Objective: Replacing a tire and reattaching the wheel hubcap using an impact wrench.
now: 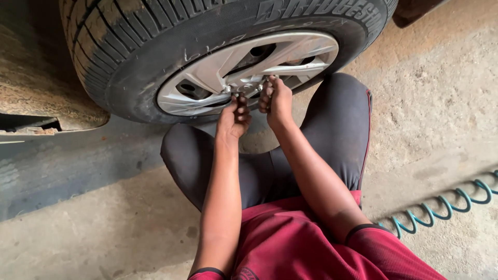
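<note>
A person is squatting on a rough concrete floor in front of a car wheel, and both arms are reaching forward to its centre. The wheel is sitting upright on the ground, its black tyre filling the upper part of the view, with the silver spoked rim facing the person.

The left hand is curling its fingers closed at the lower edge of the hub, just below the middle of the rim; what it is pinching is too small to make out. The right hand is sitting just beside it, knuckles bent and fingers closed against the hub area, touching the metal near the centre. Whether either hand is gripping a nut or a tool cannot be told from this view.

The person's knees, in dark grey trousers, are spreading out on either side of the arms, and a red shirt is showing at the bottom. A teal coiled hose is lying on the floor to the right, well apart from the wheel.
</note>
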